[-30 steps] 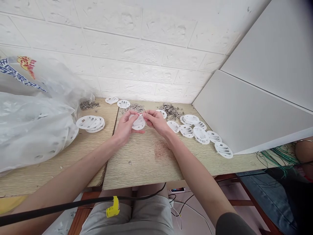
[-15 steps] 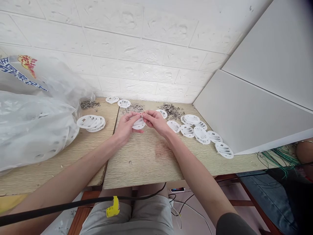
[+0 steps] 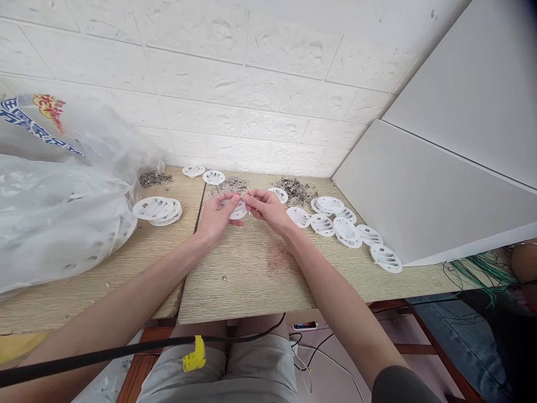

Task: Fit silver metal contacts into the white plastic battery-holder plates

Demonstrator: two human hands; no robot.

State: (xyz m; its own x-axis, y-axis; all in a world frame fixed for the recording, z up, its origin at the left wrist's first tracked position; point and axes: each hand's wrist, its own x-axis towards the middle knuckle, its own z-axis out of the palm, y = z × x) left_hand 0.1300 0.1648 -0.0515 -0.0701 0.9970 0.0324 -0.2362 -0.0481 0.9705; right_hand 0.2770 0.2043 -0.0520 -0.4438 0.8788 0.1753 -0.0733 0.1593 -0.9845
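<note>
Over the middle of the table, my left hand [image 3: 215,219] grips a white round slotted plastic disc [image 3: 239,212] by its edge, thumb on top. Pinched together at the disc's upper right edge are the fingertips of my right hand [image 3: 268,209]. A thin pale tip shows just above those fingers, but what they hold is too small to make out. Just behind my hands lie a pile of small metal pieces [image 3: 231,185] and another white disc [image 3: 278,195].
More white discs [image 3: 345,230] spread to the right, with a stack [image 3: 156,209] at left. A second metal pile [image 3: 296,190] lies near the wall. A large plastic bag [image 3: 54,224] fills the left; a grey panel [image 3: 440,196] and green wires [image 3: 482,271] are at right, beside another person.
My hands stay nearly in place. The held disc has shifted slightly, and the fingers of both hands have moved a little at its edge.
</note>
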